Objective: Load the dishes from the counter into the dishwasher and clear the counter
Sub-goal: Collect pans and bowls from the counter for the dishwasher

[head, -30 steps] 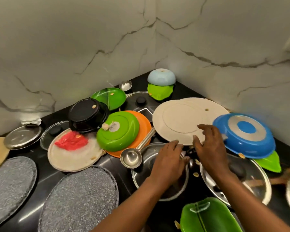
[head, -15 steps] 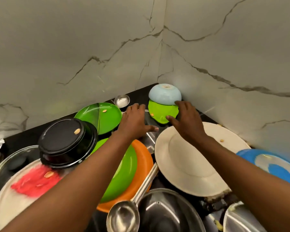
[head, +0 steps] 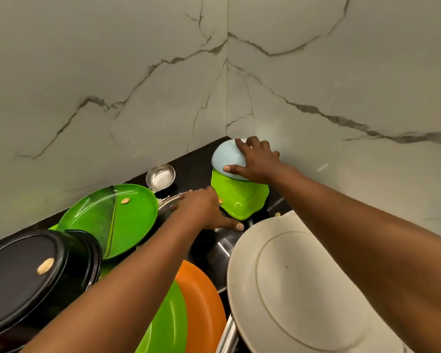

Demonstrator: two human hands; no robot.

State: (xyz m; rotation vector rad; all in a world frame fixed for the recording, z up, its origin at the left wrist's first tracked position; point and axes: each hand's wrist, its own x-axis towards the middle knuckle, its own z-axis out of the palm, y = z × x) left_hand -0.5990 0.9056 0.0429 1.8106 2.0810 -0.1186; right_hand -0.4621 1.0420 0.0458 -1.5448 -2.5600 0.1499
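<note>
Pickup step: right hand fingers curled over upturned pale blue bowl stacked on green bowl at far corner, left hand flat, fingers spread on steel lid just left; next likely lift bowl clear.

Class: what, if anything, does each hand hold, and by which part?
Right hand grips the upturned pale blue bowl over its domed base. Left hand holds nothing.
</note>
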